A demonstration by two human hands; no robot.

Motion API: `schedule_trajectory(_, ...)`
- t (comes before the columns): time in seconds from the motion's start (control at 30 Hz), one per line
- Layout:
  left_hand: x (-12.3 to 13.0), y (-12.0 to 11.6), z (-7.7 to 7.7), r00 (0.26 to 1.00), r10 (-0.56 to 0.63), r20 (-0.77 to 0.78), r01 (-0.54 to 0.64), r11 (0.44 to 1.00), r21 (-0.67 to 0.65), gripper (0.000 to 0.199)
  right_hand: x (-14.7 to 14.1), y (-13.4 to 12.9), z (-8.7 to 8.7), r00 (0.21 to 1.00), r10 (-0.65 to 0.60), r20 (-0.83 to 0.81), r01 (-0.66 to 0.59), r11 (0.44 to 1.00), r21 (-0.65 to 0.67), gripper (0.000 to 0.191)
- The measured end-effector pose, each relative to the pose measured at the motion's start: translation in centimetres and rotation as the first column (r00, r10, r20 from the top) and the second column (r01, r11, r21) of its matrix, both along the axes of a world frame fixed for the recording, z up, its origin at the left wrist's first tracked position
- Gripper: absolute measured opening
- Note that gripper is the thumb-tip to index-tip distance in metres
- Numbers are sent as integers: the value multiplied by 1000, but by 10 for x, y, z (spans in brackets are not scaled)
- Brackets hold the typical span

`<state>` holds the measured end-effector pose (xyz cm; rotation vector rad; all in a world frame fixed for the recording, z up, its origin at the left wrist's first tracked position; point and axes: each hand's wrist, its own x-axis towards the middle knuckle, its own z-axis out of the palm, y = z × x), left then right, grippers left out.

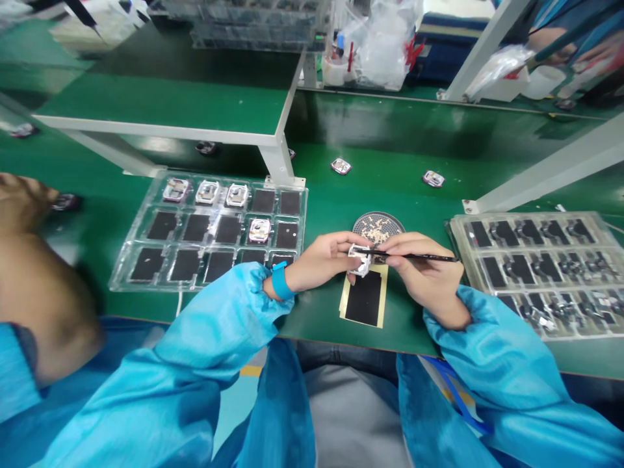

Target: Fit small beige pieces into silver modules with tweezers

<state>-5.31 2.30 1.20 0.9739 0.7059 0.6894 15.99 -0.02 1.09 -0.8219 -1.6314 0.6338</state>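
Observation:
My left hand (pixel 319 261), with a blue band at the wrist, pinches a small white watch-like case (pixel 359 265). Dark tweezers (pixel 429 257) are gripped in my right hand (pixel 425 278), their tips over the case's inner side. What the tips hold, if anything, is too small to make out. Just behind the hands sits a round grey dish (pixel 363 221) of tiny tan pieces. Below the case lies a black rectangular pad with a yellow border (pixel 361 304) on the green bench.
At left, a clear compartment tray (pixel 227 229) carries several similar cases. Stacked trays (pixel 497 286) with small metallic parts stand at right. Two cases (pixel 341 166) lie farther back, near a shelf leg (pixel 277 162). Another person's arm (pixel 43 279) rests at far left.

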Motion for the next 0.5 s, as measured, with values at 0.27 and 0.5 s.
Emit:
schedule_trajectory(0.27,-3,2,-2,998,-51,35,53,997,-50,38,-10,-3,-2,982,13,-189,-40,989,-142,6)
schedule_trajectory(0.5,-2,3,1,999,-32,-26,32,999,-21,44,-14,0,-8,959,-130,-253,75,974,-214,18)
